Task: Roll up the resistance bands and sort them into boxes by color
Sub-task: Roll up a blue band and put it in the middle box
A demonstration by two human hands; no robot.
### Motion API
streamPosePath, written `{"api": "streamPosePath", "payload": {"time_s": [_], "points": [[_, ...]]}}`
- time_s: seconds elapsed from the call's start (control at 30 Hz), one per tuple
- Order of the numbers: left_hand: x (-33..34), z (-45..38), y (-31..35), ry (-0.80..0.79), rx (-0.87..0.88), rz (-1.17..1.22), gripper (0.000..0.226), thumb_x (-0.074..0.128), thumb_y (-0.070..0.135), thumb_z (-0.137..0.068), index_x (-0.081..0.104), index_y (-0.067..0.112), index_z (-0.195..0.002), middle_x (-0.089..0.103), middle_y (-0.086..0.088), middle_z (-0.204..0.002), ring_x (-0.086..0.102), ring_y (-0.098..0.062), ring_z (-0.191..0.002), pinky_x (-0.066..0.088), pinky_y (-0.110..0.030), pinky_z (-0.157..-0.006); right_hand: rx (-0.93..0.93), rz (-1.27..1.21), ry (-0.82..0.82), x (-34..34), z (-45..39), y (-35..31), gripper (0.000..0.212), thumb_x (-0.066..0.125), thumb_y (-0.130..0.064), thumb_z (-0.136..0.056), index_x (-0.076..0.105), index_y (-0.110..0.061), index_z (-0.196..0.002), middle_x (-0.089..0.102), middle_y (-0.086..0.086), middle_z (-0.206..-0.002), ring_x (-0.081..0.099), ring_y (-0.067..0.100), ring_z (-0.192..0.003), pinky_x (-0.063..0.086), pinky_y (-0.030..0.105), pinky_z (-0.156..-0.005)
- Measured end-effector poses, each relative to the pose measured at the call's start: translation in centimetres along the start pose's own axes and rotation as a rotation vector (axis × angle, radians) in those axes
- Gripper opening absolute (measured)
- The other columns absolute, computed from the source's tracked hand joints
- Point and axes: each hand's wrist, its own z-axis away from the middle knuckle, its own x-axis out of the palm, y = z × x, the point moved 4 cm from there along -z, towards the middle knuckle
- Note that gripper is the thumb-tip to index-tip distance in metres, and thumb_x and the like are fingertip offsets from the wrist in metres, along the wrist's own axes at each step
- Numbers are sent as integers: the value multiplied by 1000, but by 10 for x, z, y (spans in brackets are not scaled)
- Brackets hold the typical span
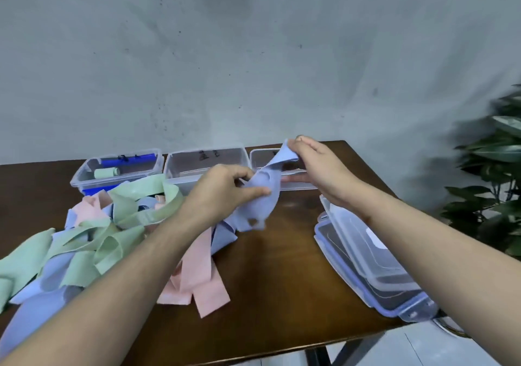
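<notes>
Pinching one end of a blue band (263,196) in the right hand (318,165) and gripping its bunched middle in the left hand (222,189), the person holds it above the table (282,267) before three clear boxes (205,165) along the far edge.

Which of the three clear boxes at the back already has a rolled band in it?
The leftmost box: it holds a rolled green band. No roll shows in the middle box or right box.
</notes>
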Motion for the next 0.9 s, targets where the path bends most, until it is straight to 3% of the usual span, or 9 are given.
{"api": "streamPosePath", "payload": {"time_s": [0.13, 0.2, 0.33, 0.5, 0.6, 0.67, 0.73, 0.8, 0.9], "points": [[19, 2, 21, 25, -11, 189, 12, 71, 25, -90, 72, 19, -79, 70, -4, -74, 55, -8, -64, 48, -31, -63, 72, -80, -14, -22, 10, 3, 27, 45, -24, -104, 65, -15, -86, 66, 7, -89, 68, 22, -85, 61, 44, -77], [30, 5, 29, 46, -20, 258, 9, 66, 19, -94, 71, 20, -87, 70, 8, -70, 55, 1, -62, 45, -21, -61, 109, -74, -54, -31, 16, 7, 29, 44, -24, -105, 64, -14, -87, 67, 2, -76, 68, 19, -71, 59, 37, -66], [54, 17, 40, -28, -99, 326, 12, 60, 14, -98, 70, 19, -97, 66, 20, -63, 50, 9, -56, 37, -7, -56, 167, -24, -123, -44, 21, 18, 34, 50, -37, -103, 55, -16, -77, 42, 2, -62, 39, 14, -51, 39, 27, -53], [62, 31, 42, -129, -147, 492, 16, 60, 19, -98, 71, 9, -104, 71, 1, -93, 60, -6, -84, 48, -21, -79, 386, -57, -206, -53, 24, 29, 56, 60, -71, -82, 38, -21, -67, 28, -1, -66, 17, 17, -61, 18, 27, -54], [55, 34, 46, -99, -116, 599, 14, 58, 16, -98, 70, 10, -103, 67, 1, -96, 58, -11, -86, 50, -22, -77, 438, 5, -364, -48, 33, 29, 62, 52, -81, -80, 43, -22, -65, 27, -2, -66, 13, 17, -63, 11, 30, -59], [48, 34, 47, -42, -61, 632, 15, 59, 14, -97, 71, 11, -104, 65, 3, -115, 62, -15, -99, 51, -27, -88, 401, 86, -489, -44, 39, 29, 61, 47, -74, -88, 55, -16, -73, 34, 1, -68, 19, 16, -60, 16, 29, -59], [38, 32, 46, 3, -15, 656, 14, 60, 16, -95, 74, 18, -99, 56, 12, -135, 57, -8, -121, 47, -29, -101, 316, 181, -541, -39, 42, 27, 53, 49, -58, -98, 63, -6, -101, 50, 6, -75, 39, 16, -61, 34, 29, -59], [29, 31, 47, 2, 7, 700, 17, 61, 17, -95, 75, 26, -94, 56, 17, -137, 52, -1, -126, 45, -27, -104, 281, 240, -511, -33, 41, 25, 45, 55, -46, -100, 66, -4, -111, 67, 8, -89, 60, 19, -75, 49, 32, -73], [15, 32, 42, -10, 10, 756, 17, 57, 14, -98, 72, 19, -101, 67, 8, -125, 61, -12, -119, 47, -36, -105, 276, 244, -423, -24, 34, 24, 36, 56, -40, -100, 72, -11, -115, 73, 9, -109, 68, 18, -95, 51, 31, -83]]}}
